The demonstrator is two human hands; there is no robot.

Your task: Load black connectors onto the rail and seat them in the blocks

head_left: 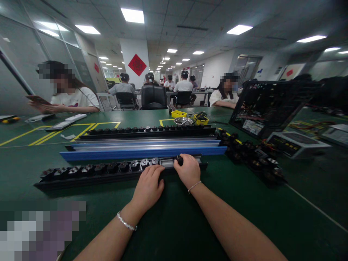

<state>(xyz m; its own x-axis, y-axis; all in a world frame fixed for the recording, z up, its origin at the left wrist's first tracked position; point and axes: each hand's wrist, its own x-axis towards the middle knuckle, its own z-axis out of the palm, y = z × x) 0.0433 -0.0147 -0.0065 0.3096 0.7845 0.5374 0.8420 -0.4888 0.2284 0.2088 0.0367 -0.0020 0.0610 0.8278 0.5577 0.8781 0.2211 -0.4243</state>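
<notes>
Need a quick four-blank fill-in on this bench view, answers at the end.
1. The right hand holds a small part coloured ____.
2. The left hand touches the nearest long tray, whose bare stretch lies toward its ____ end.
3. The long bar just beyond that tray is coloured ____.
4. The diamond-shaped sign on the pillar is coloured ____.

Missing words: black; right; blue; red.

From over here: 1 camera, worn on the head, faces forward and down, worktop [168, 224] near, black chair [153, 98] far.
</notes>
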